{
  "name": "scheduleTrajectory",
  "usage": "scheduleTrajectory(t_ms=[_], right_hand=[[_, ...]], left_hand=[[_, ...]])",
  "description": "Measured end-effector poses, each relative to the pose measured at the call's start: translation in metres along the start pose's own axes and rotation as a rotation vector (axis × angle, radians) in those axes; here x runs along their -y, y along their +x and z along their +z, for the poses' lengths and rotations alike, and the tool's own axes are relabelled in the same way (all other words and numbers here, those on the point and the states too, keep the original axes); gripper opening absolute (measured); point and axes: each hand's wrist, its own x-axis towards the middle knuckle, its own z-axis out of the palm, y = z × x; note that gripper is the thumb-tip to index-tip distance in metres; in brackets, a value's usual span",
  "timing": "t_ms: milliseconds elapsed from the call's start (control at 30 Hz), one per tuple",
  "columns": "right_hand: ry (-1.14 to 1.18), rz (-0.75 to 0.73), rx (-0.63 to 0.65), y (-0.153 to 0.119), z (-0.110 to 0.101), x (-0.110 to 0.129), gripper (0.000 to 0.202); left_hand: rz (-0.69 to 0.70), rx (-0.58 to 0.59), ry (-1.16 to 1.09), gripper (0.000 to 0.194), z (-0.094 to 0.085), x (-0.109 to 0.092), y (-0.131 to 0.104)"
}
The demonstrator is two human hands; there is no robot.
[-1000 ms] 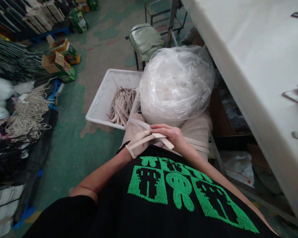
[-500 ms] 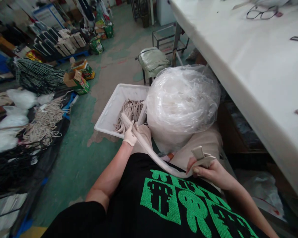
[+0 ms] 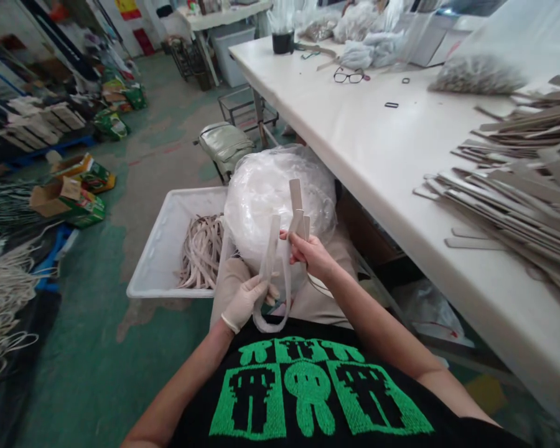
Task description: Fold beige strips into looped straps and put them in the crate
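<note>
A pale fabric strap [image 3: 271,249] runs between my hands in a hanging loop above my lap. My gloved left hand [image 3: 249,298] grips it near one end, with the tip pointing up past the fingers. My bare right hand [image 3: 308,252] is closed on the strap's other end, and several flat strap ends [image 3: 297,205] stick up from its fingers. Just beyond both hands sits a large bundle wrapped in clear plastic [image 3: 261,180]. Left of it, a white plastic bin [image 3: 154,249] holds a heap of loose straps [image 3: 203,249].
The long white table [image 3: 354,137] runs along my right, its edge close to my right arm. On it lie piled beige straps [image 3: 508,205], eyeglasses [image 3: 348,75] and a small dark buckle [image 3: 391,105]. Open cartons [image 3: 65,199] and cord bundles [image 3: 9,286] stand at left.
My view has swung right, showing more of the table. My left hand has come from over the bin to near my right hand. The strap, stretched long before, now hangs in a short loop.
</note>
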Motion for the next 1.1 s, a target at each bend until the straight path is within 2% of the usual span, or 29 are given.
scheduleTrajectory(t_ms=[133, 200, 300, 367, 433, 567, 700, 767, 833, 967, 1033, 1100], right_hand=[[-0.023, -0.039, 0.015, -0.002, 0.003, 0.007, 0.049], [-0.064, -0.073, 0.032, -0.006, 0.009, 0.008, 0.046], [-0.16, -0.1, 0.123, -0.013, 0.02, 0.007, 0.041], [-0.253, -0.075, 0.192, -0.018, 0.024, 0.008, 0.042], [-0.351, -0.066, 0.197, -0.023, 0.024, 0.01, 0.042], [-0.397, -0.163, 0.045, -0.029, 0.016, 0.024, 0.037], [-0.333, -0.269, -0.147, -0.028, 0.009, 0.037, 0.036], [-0.337, -0.245, -0.157, -0.025, 0.008, 0.041, 0.035], [-0.342, -0.223, -0.165, -0.021, 0.006, 0.041, 0.033], [-0.416, -0.29, -0.329, -0.019, -0.012, 0.036, 0.027], [-0.525, -0.298, -0.429, -0.021, -0.03, 0.03, 0.026], [-0.674, -0.265, -0.524, -0.026, -0.05, 0.024, 0.028]], left_hand=[[-0.046, 0.048, 0.087, 0.04, 0.004, -0.004, 0.001], [0.04, 0.021, 0.116, 0.032, 0.012, -0.014, 0.002], [0.208, -0.045, 0.173, 0.025, 0.026, -0.032, 0.005], [0.239, -0.057, 0.222, 0.018, 0.033, -0.039, 0.01], [0.25, -0.064, 0.288, 0.012, 0.035, -0.037, 0.015], [0.261, -0.028, 0.414, 0.013, 0.033, -0.014, 0.018], [0.148, 0.069, 0.505, 0.019, 0.028, 0.009, 0.01], [0.093, 0.074, 0.506, 0.023, 0.022, 0.014, 0.007], [0.052, 0.079, 0.409, 0.029, 0.011, 0.014, 0.004], [0.033, 0.064, 0.138, 0.043, -0.025, 0.009, -0.006], [0.05, -0.043, 0.091, 0.039, -0.05, 0.006, -0.012], [0.053, -0.272, 0.095, 0.027, -0.077, 0.004, -0.016]])
